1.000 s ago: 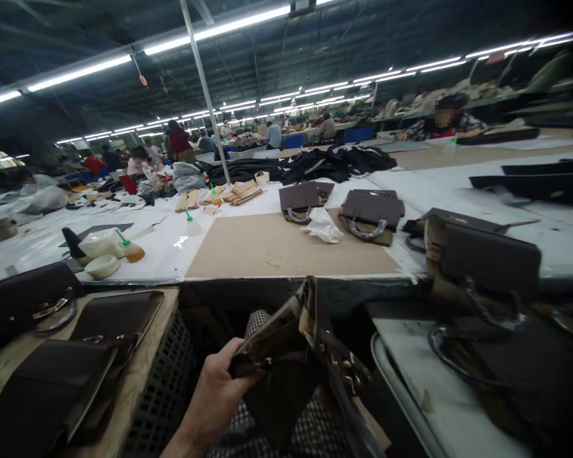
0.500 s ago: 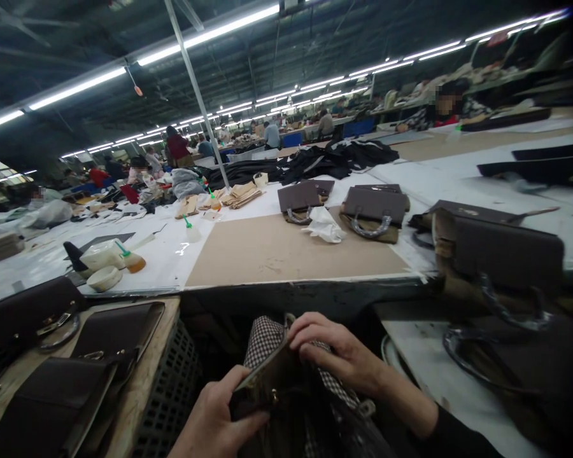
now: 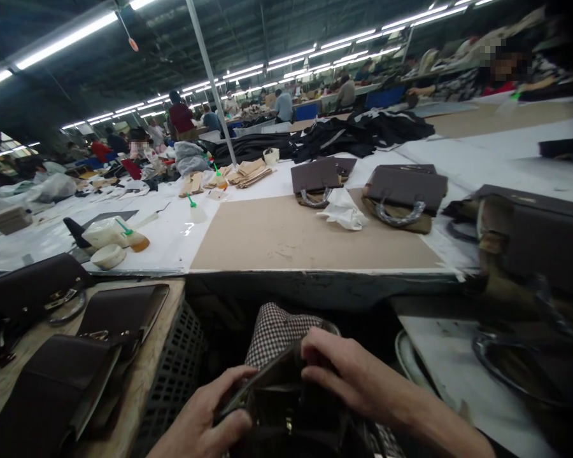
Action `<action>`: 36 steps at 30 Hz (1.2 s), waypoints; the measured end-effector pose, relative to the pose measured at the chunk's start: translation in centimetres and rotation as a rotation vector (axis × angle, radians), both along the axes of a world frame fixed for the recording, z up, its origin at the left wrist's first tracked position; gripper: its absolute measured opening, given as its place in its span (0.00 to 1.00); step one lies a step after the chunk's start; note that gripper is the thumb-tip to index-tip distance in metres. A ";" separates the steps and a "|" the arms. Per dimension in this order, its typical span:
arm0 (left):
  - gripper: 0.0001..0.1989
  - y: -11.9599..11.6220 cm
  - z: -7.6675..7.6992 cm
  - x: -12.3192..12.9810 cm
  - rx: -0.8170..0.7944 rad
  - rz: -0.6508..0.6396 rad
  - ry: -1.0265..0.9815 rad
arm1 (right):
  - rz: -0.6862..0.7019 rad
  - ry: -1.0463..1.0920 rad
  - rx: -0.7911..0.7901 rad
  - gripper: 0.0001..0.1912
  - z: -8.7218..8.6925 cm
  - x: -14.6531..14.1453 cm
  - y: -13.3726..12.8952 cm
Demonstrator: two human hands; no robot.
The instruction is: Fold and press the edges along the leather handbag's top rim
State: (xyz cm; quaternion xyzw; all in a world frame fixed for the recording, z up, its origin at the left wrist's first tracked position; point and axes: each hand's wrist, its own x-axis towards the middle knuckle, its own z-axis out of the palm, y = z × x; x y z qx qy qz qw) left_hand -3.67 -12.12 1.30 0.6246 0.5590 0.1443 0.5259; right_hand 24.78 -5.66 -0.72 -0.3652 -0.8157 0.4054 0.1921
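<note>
A dark handbag (image 3: 272, 413) rests at my lap, its opening tilted up toward me and a small gold-coloured fitting showing inside the shadow. My left hand (image 3: 210, 413) grips the bag's left edge, with the thumb on the near side and the fingers behind. On the far right of the rim, my right hand (image 3: 337, 366) pinches the edge with bent fingers. Checked black-and-white cloth (image 3: 277, 331) lies under and behind the bag. The bag's lower part is dark and hard to make out.
Finished-looking brown handbags (image 3: 405, 191) stand on the table beside crumpled white paper (image 3: 344, 210). More dark bags (image 3: 48, 394) lie on a wooden board at left, above a plastic crate (image 3: 176, 356). Glue bottles (image 3: 136, 240) and a round dish (image 3: 108, 256) sit at the table's left. Co-workers are farther back.
My view has turned a little to the left-down, so the table things sit farther right. The bag's opening has tilted toward me, and my right hand has shifted along its rim.
</note>
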 end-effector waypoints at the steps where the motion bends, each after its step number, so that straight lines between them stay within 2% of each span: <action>1: 0.22 0.0 -0.1 0.0 0.018 0.033 0.025 | 0.011 -0.008 0.027 0.04 0.0 -0.2 0.4; 3: 0.19 0.0 -0.5 0.0 0.057 0.095 0.075 | 0.053 -0.045 0.088 0.08 -0.1 -0.5 1.2; 8: 0.15 -0.1 -1.2 -0.5 0.111 0.229 0.100 | 0.123 -0.094 0.247 0.10 -1.2 -1.4 3.4; 14: 0.15 0.2 -2.1 -1.1 0.023 0.376 -0.044 | 0.155 -0.016 0.157 0.07 -2.3 -2.7 5.6; 17: 0.13 0.3 -2.5 -1.2 -0.006 0.446 -0.101 | 0.155 0.000 0.212 0.04 -2.5 -3.2 5.9; 20: 0.13 0.4 -2.7 -1.5 -0.022 0.491 -0.120 | 0.236 0.032 0.239 0.03 -2.4 -3.4 5.7; 23: 0.13 0.3 -3.2 -1.7 -0.032 0.508 -0.129 | 0.294 0.045 0.134 0.03 -2.2 -3.5 5.4; 28: 0.15 -0.1 -3.4 -1.8 -0.028 0.479 -0.105 | 0.225 0.014 0.028 0.05 -1.6 -4.0 5.1; 30: 0.15 -0.2 -3.3 -1.7 -0.043 0.468 -0.084 | 0.180 0.011 0.017 0.08 -1.6 -4.2 5.0; 34: 0.16 -0.2 -3.0 -1.5 -0.055 0.411 -0.073 | 0.105 -0.011 0.053 0.03 -1.9 -4.5 4.9; 36: 0.16 -0.2 -2.9 -1.4 -0.052 0.396 -0.084 | 0.082 -0.063 0.098 0.04 -2.0 -4.6 4.7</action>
